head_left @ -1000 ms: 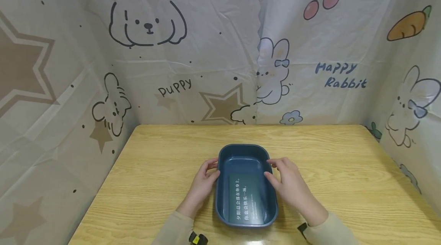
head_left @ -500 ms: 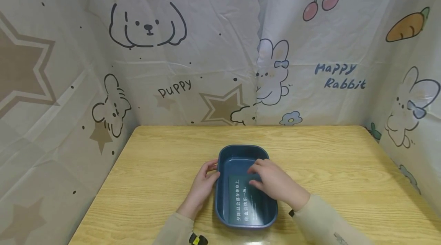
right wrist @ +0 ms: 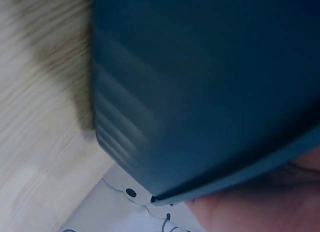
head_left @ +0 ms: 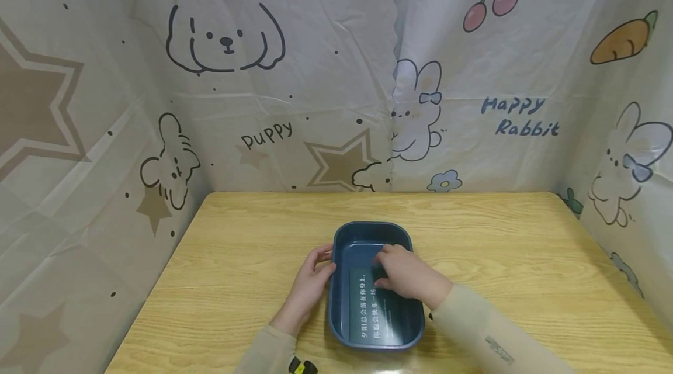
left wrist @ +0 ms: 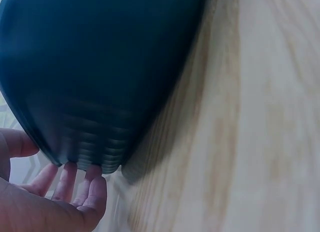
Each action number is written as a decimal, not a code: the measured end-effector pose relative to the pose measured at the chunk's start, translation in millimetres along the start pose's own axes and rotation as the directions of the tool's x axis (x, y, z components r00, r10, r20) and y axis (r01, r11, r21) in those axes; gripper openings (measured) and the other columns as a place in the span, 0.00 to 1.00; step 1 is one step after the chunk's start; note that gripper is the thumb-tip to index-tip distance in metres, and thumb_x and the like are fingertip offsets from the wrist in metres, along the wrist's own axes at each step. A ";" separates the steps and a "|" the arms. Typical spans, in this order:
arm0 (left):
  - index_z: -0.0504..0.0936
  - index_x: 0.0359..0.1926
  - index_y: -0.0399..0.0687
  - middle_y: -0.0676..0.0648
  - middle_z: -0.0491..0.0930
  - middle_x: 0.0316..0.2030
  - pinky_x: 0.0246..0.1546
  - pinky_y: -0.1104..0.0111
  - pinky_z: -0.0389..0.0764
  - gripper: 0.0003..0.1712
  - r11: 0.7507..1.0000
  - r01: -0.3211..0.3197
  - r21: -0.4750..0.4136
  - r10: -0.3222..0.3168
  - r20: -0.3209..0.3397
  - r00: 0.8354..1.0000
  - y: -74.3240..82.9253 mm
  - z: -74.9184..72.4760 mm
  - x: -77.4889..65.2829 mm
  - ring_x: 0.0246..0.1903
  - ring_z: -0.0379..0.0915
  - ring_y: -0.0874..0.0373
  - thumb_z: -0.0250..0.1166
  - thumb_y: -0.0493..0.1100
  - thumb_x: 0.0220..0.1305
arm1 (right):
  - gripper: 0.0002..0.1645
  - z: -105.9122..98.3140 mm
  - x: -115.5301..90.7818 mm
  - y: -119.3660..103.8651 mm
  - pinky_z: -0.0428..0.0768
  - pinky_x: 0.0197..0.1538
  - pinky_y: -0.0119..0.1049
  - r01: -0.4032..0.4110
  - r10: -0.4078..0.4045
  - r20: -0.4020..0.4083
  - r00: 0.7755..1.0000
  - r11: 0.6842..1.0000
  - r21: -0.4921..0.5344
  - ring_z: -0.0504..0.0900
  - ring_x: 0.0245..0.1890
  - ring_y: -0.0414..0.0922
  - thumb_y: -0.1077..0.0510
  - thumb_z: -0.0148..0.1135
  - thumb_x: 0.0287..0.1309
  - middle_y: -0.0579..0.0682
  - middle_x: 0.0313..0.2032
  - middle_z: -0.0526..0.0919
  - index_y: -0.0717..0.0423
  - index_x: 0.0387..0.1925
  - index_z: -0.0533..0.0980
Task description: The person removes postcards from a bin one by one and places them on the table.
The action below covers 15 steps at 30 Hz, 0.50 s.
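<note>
A deep dark blue plastic tray (head_left: pixel 342 341) stands lengthwise on the wooden table. Inside it, toward its near end, lies a flat dark green book or card (head_left: pixel 363 318) with white printed characters. My left hand (head_left: pixel 308 286) holds the tray's left side lightly, its thumb at the rim and its fingertips against the outer wall in the left wrist view. Over the far part of the green piece, my right hand (head_left: pixel 407 272) reaches in across the right rim, thumb and fingers bent down and apart. In the right wrist view, the tray's wall (right wrist: pixel 200 92) hides its fingertips.
The light wooden table (head_left: pixel 252 245) extends on all sides of the tray. Cloth (head_left: pixel 294 87) printed with cartoon animals and stars hangs behind it and along both sides. A black strap with a yellow mark (head_left: pixel 302 366) sits at the left sleeve.
My right hand has left the tray's right rim and moved left and in over the green piece. The left hand and the tray stay in place.
</note>
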<state>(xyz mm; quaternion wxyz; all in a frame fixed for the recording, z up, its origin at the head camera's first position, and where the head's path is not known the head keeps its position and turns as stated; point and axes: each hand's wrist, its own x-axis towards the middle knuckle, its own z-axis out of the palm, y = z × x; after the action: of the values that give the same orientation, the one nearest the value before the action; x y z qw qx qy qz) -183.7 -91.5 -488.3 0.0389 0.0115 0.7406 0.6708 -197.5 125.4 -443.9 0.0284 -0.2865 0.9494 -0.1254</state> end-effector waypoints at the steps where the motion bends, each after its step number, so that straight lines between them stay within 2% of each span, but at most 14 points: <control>1: 0.68 0.64 0.45 0.35 0.70 0.58 0.52 0.53 0.75 0.25 1.000 0.000 0.000 0.000 -0.002 1.000 -0.2 0.1 0.2 0.51 0.72 0.46 0.55 0.38 0.66 | 0.24 0.7 0.7 0.2 0.79 0.46 0.48 -0.008 0.008 0.006 1.000 1.000 -0.016 0.75 0.40 0.51 0.50 0.72 0.47 0.55 0.41 0.80 0.62 0.42 0.80; 2: 0.68 0.63 0.44 0.35 0.70 0.58 0.52 0.53 0.75 0.25 1.000 -0.002 -0.001 0.002 -0.004 1.000 -0.6 0.1 0.5 0.51 0.72 0.46 0.55 0.38 0.66 | 0.25 1.2 1.3 0.3 0.79 0.45 0.48 -0.014 0.014 0.011 1.000 0.999 -0.032 0.74 0.39 0.50 0.49 0.72 0.46 0.55 0.40 0.80 0.62 0.42 0.80; 5: 0.68 0.63 0.41 0.34 0.70 0.57 0.52 0.52 0.75 0.24 1.000 0.003 0.007 -0.003 -0.001 1.000 11.7 0.2 -5.4 0.52 0.71 0.43 0.54 0.36 0.66 | 0.27 3.7 2.7 0.9 0.80 0.43 0.46 -0.030 0.032 0.025 0.999 0.996 -0.086 0.73 0.37 0.49 0.47 0.73 0.44 0.54 0.38 0.80 0.62 0.42 0.80; 9: 0.67 0.63 0.40 0.33 0.70 0.57 0.53 0.50 0.75 0.25 1.000 0.008 -0.001 -0.008 0.005 1.000 12.5 -0.1 -5.5 0.52 0.71 0.40 0.54 0.36 0.66 | 0.29 6.2 3.4 0.8 0.81 0.43 0.46 -0.027 0.032 0.033 0.999 0.989 -0.144 0.74 0.36 0.49 0.45 0.74 0.41 0.54 0.37 0.80 0.63 0.40 0.80; 12: 0.67 0.64 0.43 0.35 0.70 0.58 0.52 0.51 0.75 0.25 1.000 0.003 -0.004 -0.003 0.000 1.000 -1.0 -0.3 1.1 0.51 0.72 0.43 0.55 0.38 0.66 | 0.29 7.1 3.7 0.5 0.81 0.45 0.46 -0.018 0.024 0.036 0.999 0.984 -0.178 0.76 0.37 0.50 0.46 0.75 0.40 0.56 0.38 0.81 0.63 0.39 0.80; 15: 0.67 0.64 0.44 0.36 0.70 0.58 0.52 0.53 0.76 0.25 1.000 0.000 0.006 0.000 -0.002 1.000 -3.1 -0.1 1.7 0.51 0.72 0.45 0.55 0.39 0.66 | 0.28 8.0 3.9 0.3 0.82 0.45 0.45 -0.018 0.027 0.039 0.999 0.981 -0.195 0.77 0.37 0.50 0.46 0.75 0.39 0.56 0.37 0.82 0.63 0.37 0.81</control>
<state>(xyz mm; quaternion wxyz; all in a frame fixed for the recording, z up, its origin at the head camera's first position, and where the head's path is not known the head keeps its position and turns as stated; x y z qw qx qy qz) -185.2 -91.8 -491.4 0.0382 0.0112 0.7426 0.6686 -200.0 121.7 -451.7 0.0214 -0.2796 0.9595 -0.0259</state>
